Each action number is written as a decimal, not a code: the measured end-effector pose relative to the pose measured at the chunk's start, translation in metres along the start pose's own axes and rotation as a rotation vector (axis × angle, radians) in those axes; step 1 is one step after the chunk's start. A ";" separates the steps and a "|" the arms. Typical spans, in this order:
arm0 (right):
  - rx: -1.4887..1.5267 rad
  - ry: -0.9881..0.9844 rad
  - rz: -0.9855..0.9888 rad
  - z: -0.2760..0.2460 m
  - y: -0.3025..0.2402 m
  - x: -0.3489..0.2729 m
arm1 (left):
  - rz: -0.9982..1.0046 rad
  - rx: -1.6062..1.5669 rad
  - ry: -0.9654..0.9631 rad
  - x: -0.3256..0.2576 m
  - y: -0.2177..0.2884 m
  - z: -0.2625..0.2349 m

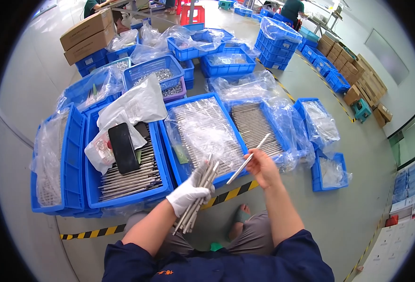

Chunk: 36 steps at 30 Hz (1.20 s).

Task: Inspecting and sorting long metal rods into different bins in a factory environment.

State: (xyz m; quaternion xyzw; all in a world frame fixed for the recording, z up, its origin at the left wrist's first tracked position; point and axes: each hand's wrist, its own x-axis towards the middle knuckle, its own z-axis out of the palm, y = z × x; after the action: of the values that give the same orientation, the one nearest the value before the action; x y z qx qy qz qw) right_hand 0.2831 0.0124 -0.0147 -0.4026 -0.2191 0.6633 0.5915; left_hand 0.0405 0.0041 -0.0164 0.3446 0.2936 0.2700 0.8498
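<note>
Slanting away rightward, rod (239, 169) in right hand (263, 169)

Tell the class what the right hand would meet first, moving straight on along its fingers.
Probably the middle tray's blue rim, just beyond the right hand's fingertips. Depth is unclear: if higher, the hand may pass over it toward the clear plastic.

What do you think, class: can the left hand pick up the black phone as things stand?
Probably not: the gloved left hand is full of metal rods, although the phone lies uncovered over a blue tray.
</note>
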 end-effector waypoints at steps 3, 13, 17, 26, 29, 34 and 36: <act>0.035 -0.127 0.195 0.013 0.026 -0.006 | 0.082 -0.071 0.022 -0.001 0.019 -0.003; 0.081 -0.427 0.543 0.052 0.063 -0.029 | 0.036 -0.269 0.211 0.008 -0.010 -0.026; 0.116 -0.436 0.677 0.046 0.074 -0.029 | -0.085 -0.312 0.154 0.005 -0.007 -0.010; -0.047 -0.417 0.728 0.051 0.077 -0.081 | 0.044 -0.157 0.245 0.001 0.003 -0.016; 0.043 -0.511 0.867 0.041 0.073 -0.111 | 0.088 -0.273 0.251 -0.004 0.011 -0.026; 0.035 -0.393 0.852 0.010 0.091 -0.133 | 0.117 -0.561 0.098 -0.005 0.021 -0.038; 0.069 -0.206 0.770 0.005 0.090 -0.136 | 0.197 -0.613 0.039 -0.003 0.021 -0.023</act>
State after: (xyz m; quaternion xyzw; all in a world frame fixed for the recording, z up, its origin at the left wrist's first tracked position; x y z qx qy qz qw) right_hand 0.2213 -0.1356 -0.0441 -0.3665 -0.0877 0.8804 0.2878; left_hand 0.0175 0.0254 -0.0136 0.0943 0.1800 0.4331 0.8782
